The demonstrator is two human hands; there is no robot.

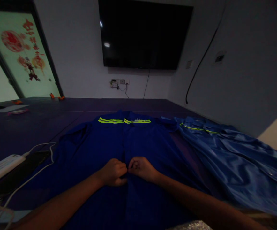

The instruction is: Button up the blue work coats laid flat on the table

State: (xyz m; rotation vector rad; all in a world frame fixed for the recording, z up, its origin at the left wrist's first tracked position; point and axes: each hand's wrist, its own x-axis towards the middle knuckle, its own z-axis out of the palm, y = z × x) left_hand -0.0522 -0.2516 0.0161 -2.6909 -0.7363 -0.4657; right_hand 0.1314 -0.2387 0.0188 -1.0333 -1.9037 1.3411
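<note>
A dark blue work jacket (90, 147) with yellow-green reflective strips across its chest lies spread out, collar pointing away from me. Both hands meet at its front opening, about halfway down. My left hand (114, 172) is closed, its fingers curled at the left front edge. Close beside it, my right hand (142, 168) pinches the right front edge of the jacket. Any button between the fingers is too small and dark to make out.
To the right lies a lighter blue garment (234, 159) with a yellow-green strip. At left are a white power bank (4, 167), a dark phone (21, 172) and a white cable (30, 177). A television (145, 35) hangs on the far wall.
</note>
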